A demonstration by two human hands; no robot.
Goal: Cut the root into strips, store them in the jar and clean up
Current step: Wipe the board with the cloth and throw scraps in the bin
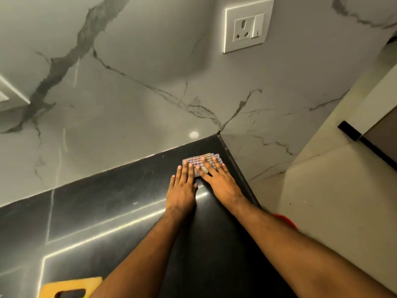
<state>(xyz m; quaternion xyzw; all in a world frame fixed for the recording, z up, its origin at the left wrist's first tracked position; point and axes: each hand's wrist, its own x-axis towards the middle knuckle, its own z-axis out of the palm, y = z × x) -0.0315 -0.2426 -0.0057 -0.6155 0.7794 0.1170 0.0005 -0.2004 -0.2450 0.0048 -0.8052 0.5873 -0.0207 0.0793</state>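
A small folded checked cloth (194, 160), purple and tan, lies flat in the far right corner of the black countertop (107, 211). My left hand (182, 188) lies flat with straight fingers, its fingertips on the cloth's near left edge. My right hand (217, 177) presses flat on the cloth's right half, fingers spread. The wooden cutting board (66, 288) shows only its handle end at the bottom left. No root, jar or knife is in view.
A marble wall (129, 82) rises behind the counter, with a white socket and switch plate (248, 24) high on it. The counter's right edge (238, 173) drops to a pale floor. A red object (287, 220) peeks out under my right forearm.
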